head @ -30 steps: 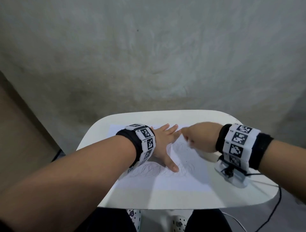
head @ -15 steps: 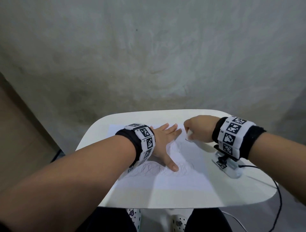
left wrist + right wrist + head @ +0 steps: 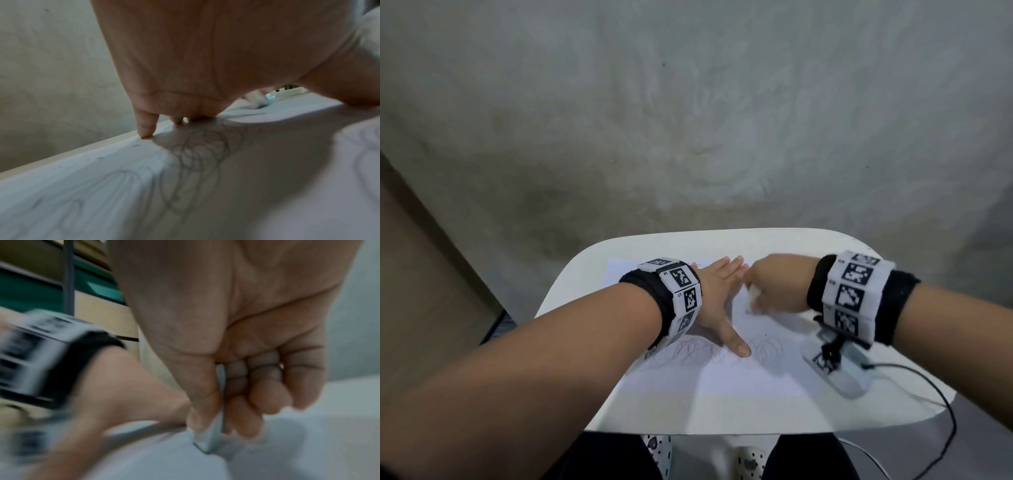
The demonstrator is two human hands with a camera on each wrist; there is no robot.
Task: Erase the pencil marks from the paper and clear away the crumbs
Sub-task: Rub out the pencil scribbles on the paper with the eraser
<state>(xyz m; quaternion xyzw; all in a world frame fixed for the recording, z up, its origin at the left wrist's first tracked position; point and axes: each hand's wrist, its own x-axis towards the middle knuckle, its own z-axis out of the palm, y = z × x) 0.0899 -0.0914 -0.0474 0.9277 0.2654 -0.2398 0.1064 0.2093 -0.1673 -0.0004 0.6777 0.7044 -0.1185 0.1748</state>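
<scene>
Item: right hand [image 3: 777,286], thumb and curled fingers pinching white eraser [image 3: 209,434], had swept back toward mid-sheet on paper [image 3: 739,373] upon table [image 3: 661,407]; left hand [image 3: 717,298] stayed flat, fingers spread; looped pencil marks [image 3: 197,155] remained, erasing judged unfinished.

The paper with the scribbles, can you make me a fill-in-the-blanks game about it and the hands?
1. The left hand lies ____ on the paper, fingers straight.
2. The right hand pinches a white ____.
3. The loops still on the paper are drawn in ____.
4. The paper lies on a white ____.

Missing words: flat; eraser; pencil; table
</scene>
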